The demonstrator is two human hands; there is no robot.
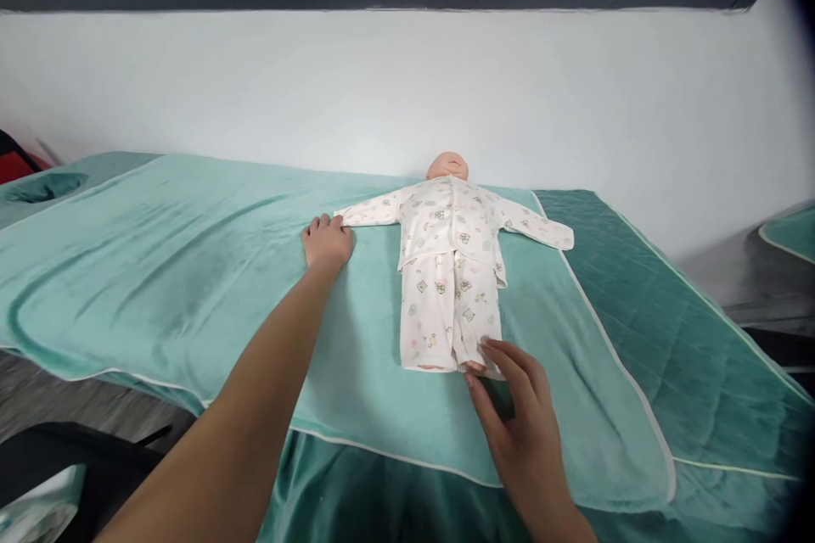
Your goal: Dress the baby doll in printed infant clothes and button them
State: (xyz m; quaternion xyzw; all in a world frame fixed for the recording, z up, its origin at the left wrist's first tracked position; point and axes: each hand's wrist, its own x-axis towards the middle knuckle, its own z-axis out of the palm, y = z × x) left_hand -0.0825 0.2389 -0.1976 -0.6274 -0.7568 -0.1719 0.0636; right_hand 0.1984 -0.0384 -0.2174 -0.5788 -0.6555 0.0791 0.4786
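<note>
A doll in printed white clothes lies face-up on a blanket, sleeves outspread.

A quilted green bed, apparently with a hole toward its left, bears a paler blanket carrying a clothed doll.

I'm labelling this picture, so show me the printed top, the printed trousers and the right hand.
Printed top [439, 222], head view: on its front.
Printed trousers [428, 314], head view: on the picture-left leg.
Right hand [523, 424], head view: near thumb's base.
</note>
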